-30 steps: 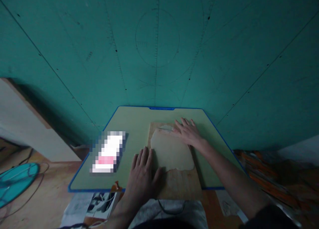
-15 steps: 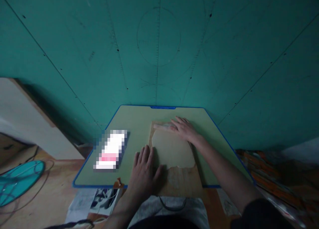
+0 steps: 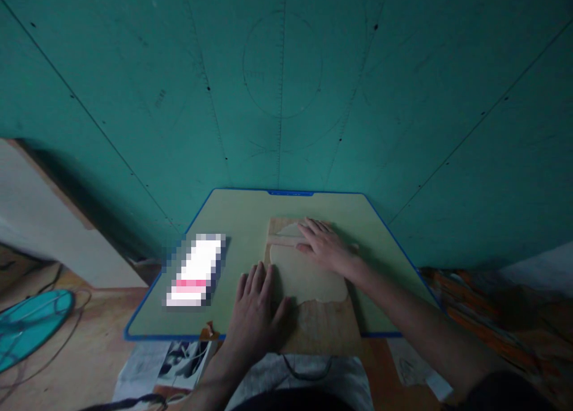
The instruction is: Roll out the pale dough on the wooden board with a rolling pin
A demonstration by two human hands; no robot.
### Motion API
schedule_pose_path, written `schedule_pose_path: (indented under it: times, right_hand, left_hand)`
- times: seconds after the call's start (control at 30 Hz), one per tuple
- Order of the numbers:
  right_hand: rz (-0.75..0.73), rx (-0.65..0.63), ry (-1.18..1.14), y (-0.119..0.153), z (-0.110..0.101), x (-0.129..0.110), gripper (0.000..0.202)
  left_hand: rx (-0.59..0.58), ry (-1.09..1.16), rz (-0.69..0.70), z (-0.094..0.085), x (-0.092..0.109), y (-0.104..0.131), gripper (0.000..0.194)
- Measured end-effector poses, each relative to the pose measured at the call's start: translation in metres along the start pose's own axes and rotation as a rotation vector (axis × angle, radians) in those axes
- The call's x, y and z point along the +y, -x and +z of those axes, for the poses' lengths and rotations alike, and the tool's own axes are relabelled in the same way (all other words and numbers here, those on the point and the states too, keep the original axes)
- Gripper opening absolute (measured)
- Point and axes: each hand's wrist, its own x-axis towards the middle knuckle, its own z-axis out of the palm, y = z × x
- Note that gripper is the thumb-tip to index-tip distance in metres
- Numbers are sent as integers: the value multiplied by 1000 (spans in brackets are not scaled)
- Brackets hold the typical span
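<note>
A pale, flattened sheet [image 3: 308, 277] of dough or clay, I cannot tell which, covers most of a wooden board [image 3: 322, 327]. My left hand [image 3: 256, 309] lies with its fingers spread over the board's near left side, the thumb close to the sheet's edge. Flat and with fingers stretched out, my right hand [image 3: 324, 244] rests on a thin rolling stick [image 3: 282, 240] that crosses the sheet near its far end. The palm hides the stick's middle; one tip pokes out to the right.
Beneath the board is a yellow-green tabletop [image 3: 242, 211] with a blue rim. A pixelated phone-like rectangle [image 3: 197, 271] lies on its left. A brown scrap [image 3: 209, 330] sits at the front edge. A green wall [image 3: 286, 101] rises behind, and a white panel [image 3: 49, 220] leans at left.
My right hand has come nearer to me along the sheet, and the stick has moved with it, baring more of the sheet's far end. My left hand has stayed put.
</note>
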Motion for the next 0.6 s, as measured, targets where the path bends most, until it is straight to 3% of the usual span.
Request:
schedule_pose_path:
  times: [0.1, 0.17, 0.3, 0.43, 0.5, 0.6]
  right_hand:
    - [137, -59, -16, -36, -10, 15, 65]
    - [184, -71, -27, -46, -14, 17, 64]
    - [105, -30, -19, -21, -7, -5, 59]
    - [-27, 54, -1, 19, 6, -31, 72]
    - [-32, 49, 7, 21, 7, -32, 75]
    - [53, -33, 3, -5, 0, -17, 67]
  left_hand:
    - [22, -14, 17, 6, -3, 0, 64]
    - [35, -23, 28, 8, -4, 0, 63]
    - [30, -24, 20, 7, -4, 0, 63]
    - [1, 3, 0, 5, -1, 0, 65]
    - [-1, 15, -2, 4, 0, 0, 65]
    - [14, 21, -9, 6, -1, 0, 64]
